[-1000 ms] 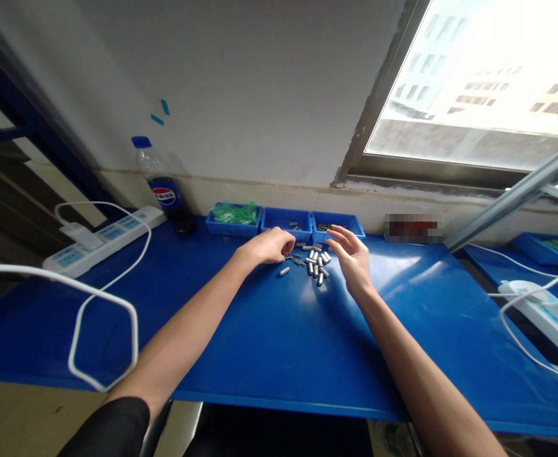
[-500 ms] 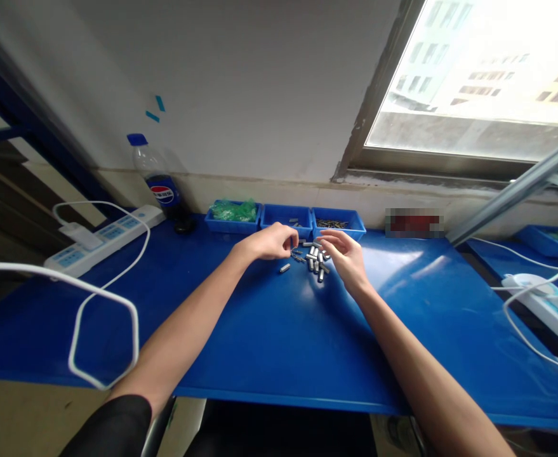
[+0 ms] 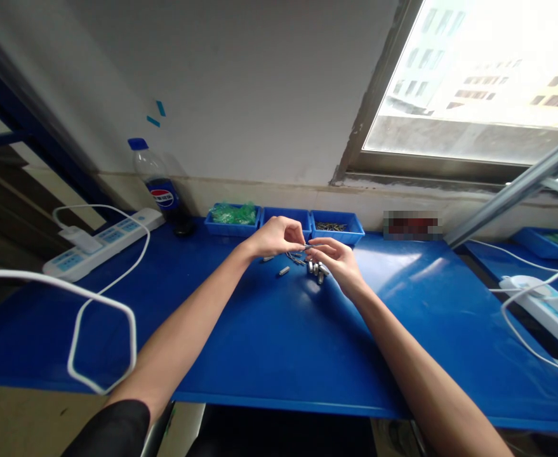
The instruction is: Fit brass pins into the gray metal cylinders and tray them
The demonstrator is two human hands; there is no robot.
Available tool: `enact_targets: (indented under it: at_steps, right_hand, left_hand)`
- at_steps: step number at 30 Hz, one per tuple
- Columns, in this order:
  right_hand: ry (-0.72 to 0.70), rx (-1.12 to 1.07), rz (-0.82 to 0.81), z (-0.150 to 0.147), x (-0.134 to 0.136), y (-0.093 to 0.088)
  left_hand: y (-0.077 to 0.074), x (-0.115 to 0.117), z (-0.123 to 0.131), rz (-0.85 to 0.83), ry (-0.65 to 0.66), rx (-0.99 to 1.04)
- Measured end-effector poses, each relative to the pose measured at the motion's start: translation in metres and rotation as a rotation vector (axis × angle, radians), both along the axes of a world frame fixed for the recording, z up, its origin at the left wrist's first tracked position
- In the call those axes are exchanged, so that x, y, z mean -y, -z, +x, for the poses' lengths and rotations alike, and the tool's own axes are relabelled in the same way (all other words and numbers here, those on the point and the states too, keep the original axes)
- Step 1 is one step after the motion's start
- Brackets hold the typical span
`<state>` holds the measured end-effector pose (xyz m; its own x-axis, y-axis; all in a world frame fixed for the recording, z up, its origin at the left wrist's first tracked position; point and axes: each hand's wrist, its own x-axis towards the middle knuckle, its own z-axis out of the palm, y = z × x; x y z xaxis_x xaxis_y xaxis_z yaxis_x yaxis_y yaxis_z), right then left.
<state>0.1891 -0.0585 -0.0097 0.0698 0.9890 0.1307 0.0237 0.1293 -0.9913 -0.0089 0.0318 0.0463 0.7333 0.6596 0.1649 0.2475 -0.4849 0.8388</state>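
Note:
My left hand (image 3: 281, 236) and my right hand (image 3: 333, 257) meet above the blue table (image 3: 279, 336), fingertips pinched together. Between them is a thin metal piece (image 3: 308, 246), too small to make out fully; both hands appear to grip it. Below my right hand lies a pile of short silver metal cylinders (image 3: 317, 270), partly covered by the fingers. Several thin dark pins (image 3: 296, 258) are scattered under my left fingers. A single silver cylinder (image 3: 284, 271) lies apart, nearer to me.
Behind the hands stand blue bins: one with green plastic wrapping (image 3: 233, 214), a middle one (image 3: 285, 213) partly hidden, one with small brass-coloured pieces (image 3: 331, 226). A cola bottle (image 3: 164, 193) and power strip (image 3: 105, 244) are left; a white cable (image 3: 136, 330) loops at front left.
My hands have come together from apart over the pile. The thin metal piece now shows between their fingertips, and the right hand's fingers have closed.

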Motion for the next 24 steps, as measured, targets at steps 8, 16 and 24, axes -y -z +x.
enact_targets:
  at_steps: [8, 16, 24]
  right_hand:
    - [0.070, -0.052, 0.014, 0.004, -0.004, 0.007]
    - [0.237, -0.115, 0.144, 0.017, -0.007, 0.003]
    - [0.210, -0.057, 0.104, 0.012, -0.005, 0.004]
  left_hand:
    - [0.004, -0.003, -0.001, 0.179, -0.018, -0.222]
    - [0.017, -0.006, -0.002, 0.420, -0.098, -0.629]
    - [0.021, 0.000, 0.005, 0.525, -0.042, -0.644]
